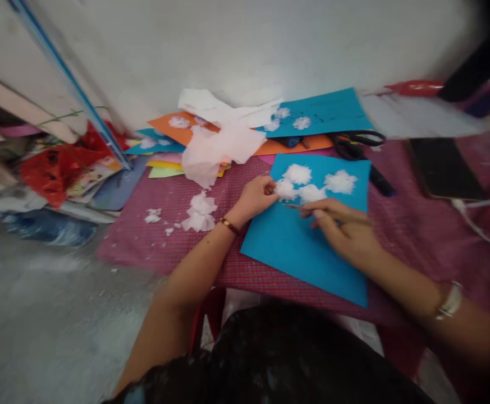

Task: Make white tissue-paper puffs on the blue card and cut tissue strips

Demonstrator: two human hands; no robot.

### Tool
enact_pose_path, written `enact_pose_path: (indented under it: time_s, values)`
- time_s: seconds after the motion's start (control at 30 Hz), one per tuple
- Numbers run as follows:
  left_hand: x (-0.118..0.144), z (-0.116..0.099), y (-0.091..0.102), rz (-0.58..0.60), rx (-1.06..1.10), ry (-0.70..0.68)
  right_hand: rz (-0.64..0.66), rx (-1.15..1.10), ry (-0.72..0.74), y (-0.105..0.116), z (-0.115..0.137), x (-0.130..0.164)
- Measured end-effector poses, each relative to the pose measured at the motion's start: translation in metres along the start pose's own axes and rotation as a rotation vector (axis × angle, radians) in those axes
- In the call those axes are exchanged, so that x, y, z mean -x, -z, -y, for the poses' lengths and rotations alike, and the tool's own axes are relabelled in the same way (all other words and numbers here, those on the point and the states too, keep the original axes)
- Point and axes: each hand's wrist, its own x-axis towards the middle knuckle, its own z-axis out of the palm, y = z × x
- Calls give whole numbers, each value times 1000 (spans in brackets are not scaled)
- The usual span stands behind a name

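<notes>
A blue sheet of paper (307, 247) lies at a slant on the table before me, with several fluffy white paper tufts (339, 182) on its upper part. My left hand (256, 197) rests at the sheet's left edge, fingers curled together beside the leftmost tuft (285, 189); what they pinch, if anything, is hidden. Closed around a slim, pointed tool (294, 206), my right hand (341, 229) hovers over or touches the sheet. The tool's tip is just below the tufts, and its exact kind is unclear. Crumpled white tissue (200, 212) lies left of my left wrist.
Pale tissue paper (223, 147) covers orange and blue sheets by the wall. Black-handled scissors (356, 145) and a dark marker-like object (381, 182) sit behind the blue sheet. A dark phone (444, 168) with a white cable (474, 221) is at right. A blue pole (72, 84) stands left.
</notes>
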Motion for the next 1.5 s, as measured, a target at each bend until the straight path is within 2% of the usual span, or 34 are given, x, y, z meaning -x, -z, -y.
enact_pose_path:
  time_s: [0.07, 0.13, 0.23, 0.27, 0.33, 0.4, 0.43, 0.5, 0.6, 0.7, 0.8, 0.9, 1.1, 1.23, 1.37, 1.5]
  values:
    - [3, -3, 7, 27, 158, 25, -60, -150, -156, 2, -6, -6]
    - [10, -6, 27, 25, 191, 25, -79, -260, -257, 2, -14, -12]
    - [29, -7, 79, -46, 168, 22, -83, -390, -344, -2, -22, -17]
    - [37, -5, 100, -106, 141, 27, -81, -416, -354, -2, -24, -18]
    - [50, 2, 138, -204, 83, 108, -71, -436, -362, -4, -24, -17]
    - [62, 10, 164, -223, 20, 193, -59, -430, -367, -5, -22, -17]
    - [68, 14, 170, -188, -5, 216, -55, -422, -370, -5, -21, -17]
    - [78, 18, 172, -83, -58, 246, -53, -408, -373, -5, -19, -18]
    - [88, 20, 156, 25, -240, 181, -50, -416, -378, -6, -15, -19]
    - [93, 22, 140, 60, -576, 30, -50, -413, -389, -5, -12, -19]
    - [95, 27, 136, 61, -780, 14, -47, -403, -387, -4, -12, -19]
    - [93, 31, 140, 59, -738, 72, -31, -405, -385, -3, -15, -19]
    - [90, 33, 151, 9, -409, 230, -34, -415, -389, -4, -16, -19]
    - [92, 34, 158, 37, -272, 249, -37, -414, -384, -3, -14, -19]
    - [93, 36, 159, 42, -254, 247, -44, -395, -377, -3, -15, -20]
    - [93, 40, 149, -27, -409, 207, -45, -386, -362, -3, -17, -20]
